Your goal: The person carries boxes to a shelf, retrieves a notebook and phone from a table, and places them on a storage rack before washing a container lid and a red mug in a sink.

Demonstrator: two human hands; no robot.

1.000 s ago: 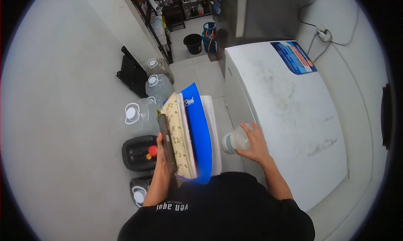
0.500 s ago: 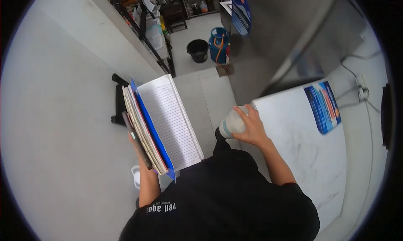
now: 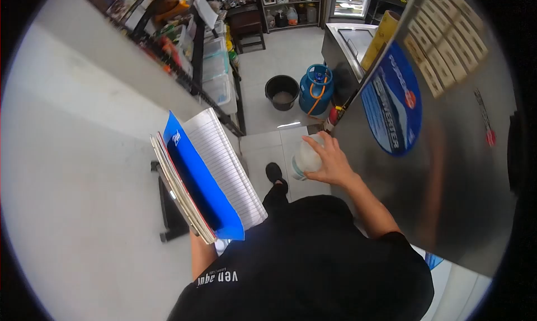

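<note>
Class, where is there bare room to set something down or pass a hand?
The floor is bare between the bucket and back shelf, and between the bucket and shoe. A hand could probably pass between the open notebook and the container in the right hand. Crowded: the left rack; beside the bucket, at the gas cylinder.

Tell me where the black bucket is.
In the head view, the black bucket stands on the floor ahead, just left of the blue gas cylinder.
</note>
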